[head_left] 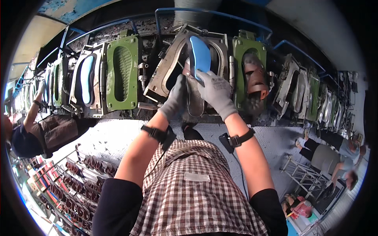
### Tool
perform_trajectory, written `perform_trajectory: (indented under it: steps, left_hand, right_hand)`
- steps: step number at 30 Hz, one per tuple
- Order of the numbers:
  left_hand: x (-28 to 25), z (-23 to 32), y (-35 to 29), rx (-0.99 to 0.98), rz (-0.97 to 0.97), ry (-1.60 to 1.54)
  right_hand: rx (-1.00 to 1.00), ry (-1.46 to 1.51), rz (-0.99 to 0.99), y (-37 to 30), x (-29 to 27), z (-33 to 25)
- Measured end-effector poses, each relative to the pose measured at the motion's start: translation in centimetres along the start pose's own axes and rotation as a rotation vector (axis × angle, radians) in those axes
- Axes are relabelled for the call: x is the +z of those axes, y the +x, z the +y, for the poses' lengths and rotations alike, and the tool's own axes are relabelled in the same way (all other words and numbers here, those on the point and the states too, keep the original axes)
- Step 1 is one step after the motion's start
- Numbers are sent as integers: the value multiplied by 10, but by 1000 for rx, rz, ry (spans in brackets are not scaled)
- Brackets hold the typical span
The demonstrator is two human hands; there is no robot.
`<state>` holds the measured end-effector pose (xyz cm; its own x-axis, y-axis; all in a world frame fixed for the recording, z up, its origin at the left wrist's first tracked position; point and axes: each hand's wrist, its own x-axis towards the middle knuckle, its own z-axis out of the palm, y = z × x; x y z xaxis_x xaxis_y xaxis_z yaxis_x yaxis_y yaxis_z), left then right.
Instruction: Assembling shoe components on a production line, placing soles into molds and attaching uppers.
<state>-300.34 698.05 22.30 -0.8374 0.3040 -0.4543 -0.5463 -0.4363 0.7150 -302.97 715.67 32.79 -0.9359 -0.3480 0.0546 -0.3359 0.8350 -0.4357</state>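
My left hand [176,97], in a grey glove, is closed at a brown sandal strap [188,69] with a small metal stud; part of the fingers is hidden. My right hand [216,92], gloved alike, has its fingers bent round the near end of a blue-topped, foot-shaped piece [201,54]. That piece lies tilted over an opened metal sole mould [161,78]. Beneath and between my hands is a dark, sole-shaped part [195,100]. How strap and blue piece join is hidden by my fingers.
Green mould plates [123,72] flank the opened mould in a long curved row. A brown sandal [255,74] sits on the right one. Blue rails [212,11] run behind. Another person [27,133] reaches in at left. A rack of sandals [78,177] stands lower left; more people [327,153] are at right.
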Motion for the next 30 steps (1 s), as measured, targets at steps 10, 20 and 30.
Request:
perform_trajectory:
  steps: [10, 20, 30]
  left_hand:
    - [13, 9, -29, 138, 204, 465]
    - [35, 23, 28, 245, 139, -106]
    - [71, 64, 103, 246, 219, 3]
  right_hand:
    - [182, 236, -272, -71, -23, -36]
    - [572, 674, 6, -53, 45, 11]
    - [373, 226, 373, 11, 21, 37]
